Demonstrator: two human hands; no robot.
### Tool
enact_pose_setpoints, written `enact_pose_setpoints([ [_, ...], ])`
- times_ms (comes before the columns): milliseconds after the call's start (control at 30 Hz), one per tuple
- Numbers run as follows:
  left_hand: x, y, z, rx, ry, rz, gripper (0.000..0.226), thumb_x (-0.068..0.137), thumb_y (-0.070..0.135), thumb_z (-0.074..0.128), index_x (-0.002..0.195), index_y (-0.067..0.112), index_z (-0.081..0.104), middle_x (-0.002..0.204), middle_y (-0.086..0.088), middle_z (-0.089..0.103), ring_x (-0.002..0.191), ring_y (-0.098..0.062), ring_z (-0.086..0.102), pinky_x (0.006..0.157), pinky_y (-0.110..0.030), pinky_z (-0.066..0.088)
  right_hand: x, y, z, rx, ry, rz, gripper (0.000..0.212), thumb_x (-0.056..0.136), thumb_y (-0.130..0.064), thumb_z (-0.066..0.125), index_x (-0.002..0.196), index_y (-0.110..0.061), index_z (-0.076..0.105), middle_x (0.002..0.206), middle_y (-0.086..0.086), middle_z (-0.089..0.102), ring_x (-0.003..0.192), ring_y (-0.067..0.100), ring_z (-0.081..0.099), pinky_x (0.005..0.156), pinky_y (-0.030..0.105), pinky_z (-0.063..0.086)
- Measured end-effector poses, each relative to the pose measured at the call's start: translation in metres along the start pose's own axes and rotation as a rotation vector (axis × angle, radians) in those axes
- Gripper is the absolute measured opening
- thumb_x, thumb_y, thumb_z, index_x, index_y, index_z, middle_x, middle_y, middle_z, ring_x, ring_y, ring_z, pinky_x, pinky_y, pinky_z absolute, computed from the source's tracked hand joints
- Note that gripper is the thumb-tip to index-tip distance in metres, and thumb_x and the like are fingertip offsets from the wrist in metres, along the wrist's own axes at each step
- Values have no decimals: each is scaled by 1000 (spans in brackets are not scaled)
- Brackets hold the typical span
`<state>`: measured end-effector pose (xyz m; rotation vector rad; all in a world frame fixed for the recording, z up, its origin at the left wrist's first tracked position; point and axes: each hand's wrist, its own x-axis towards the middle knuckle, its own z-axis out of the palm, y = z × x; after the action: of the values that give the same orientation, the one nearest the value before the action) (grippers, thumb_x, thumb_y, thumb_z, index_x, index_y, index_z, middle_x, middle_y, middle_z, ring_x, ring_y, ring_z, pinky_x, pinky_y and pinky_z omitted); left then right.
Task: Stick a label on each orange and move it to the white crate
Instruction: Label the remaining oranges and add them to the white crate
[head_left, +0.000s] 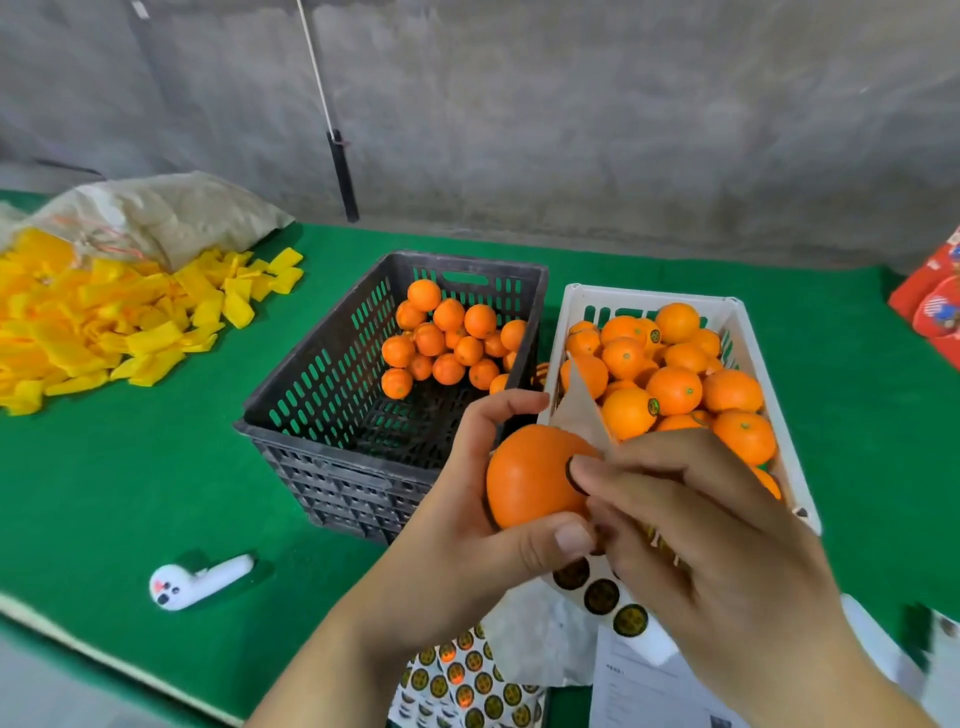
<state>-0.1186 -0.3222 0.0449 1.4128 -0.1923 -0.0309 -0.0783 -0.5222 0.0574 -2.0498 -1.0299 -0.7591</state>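
1. The left hand (467, 525) grips an orange (530, 475) just in front of the white crate (587, 301).
2. The right hand (691, 525) pinches a label (574, 475) against this orange.

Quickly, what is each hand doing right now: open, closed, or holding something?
Left hand: closed around an orange, holding it.
Right hand: fingertips pinch a round label against the orange; it also grips a strip of backing paper.

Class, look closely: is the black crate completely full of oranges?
No. The black crate holds oranges only at its far end, and much of its slotted floor nearer the camera is bare.
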Motion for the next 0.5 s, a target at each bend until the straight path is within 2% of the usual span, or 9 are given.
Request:
enact_pose_setpoints([
  [33,-1,-2,1,-50,10,-6,79,81,42,87,144,38,40,135,-12,60,115,-41,68,93,-58,58,-3,3,3,28,-36,-6,37,96,-27,65,130,-14,70,107,4,66,96,12,61,88,10,44],
  [100,-2,-7,1,-119,42,-27,73,82,44,85,142,36,44,138,-16,58,121,-45,63,100,-62,54,-9,6,10,28,-108,24,54,91,-37,69,142,-21,62,121,2,57,102,19,61,85,21,49],
  [167,-1,-13,3,-151,18,-57,67,88,46,79,144,32,44,138,-15,58,126,-45,61,103,-56,53,-17,9,17,2,-154,75,71,86,-50,77,148,-26,52,134,-1,47,114,19,56,86,24,52],
  [233,6,-20,11,-176,18,-96,68,89,52,77,144,26,47,138,-13,60,128,-39,61,103,-51,53,-22,9,26,-7,-146,119,80,81,-48,80,150,-30,44,139,-1,42,119,18,52,87,27,54],
  [333,23,-30,15,-277,155,-189,78,59,75,87,121,30,70,123,-1,74,114,-25,72,88,-39,60,-24,18,32,9,-105,159,79,82,-51,80,151,-31,46,138,-1,43,121,14,50,100,19,44],
  [433,27,-39,10,-344,125,-266,72,67,85,72,121,38,75,130,0,72,121,-28,69,95,-40,58,-25,22,27,183,-105,292,80,77,-67,79,148,-45,50,141,-14,42,136,1,44,109,9,34],
  [500,26,-43,6,-355,133,-282,59,82,74,69,123,31,76,128,-8,73,119,-32,70,95,-39,59,-25,24,24,423,-77,445,78,73,-74,79,144,-52,55,140,-17,45,135,7,50,105,13,43],
])
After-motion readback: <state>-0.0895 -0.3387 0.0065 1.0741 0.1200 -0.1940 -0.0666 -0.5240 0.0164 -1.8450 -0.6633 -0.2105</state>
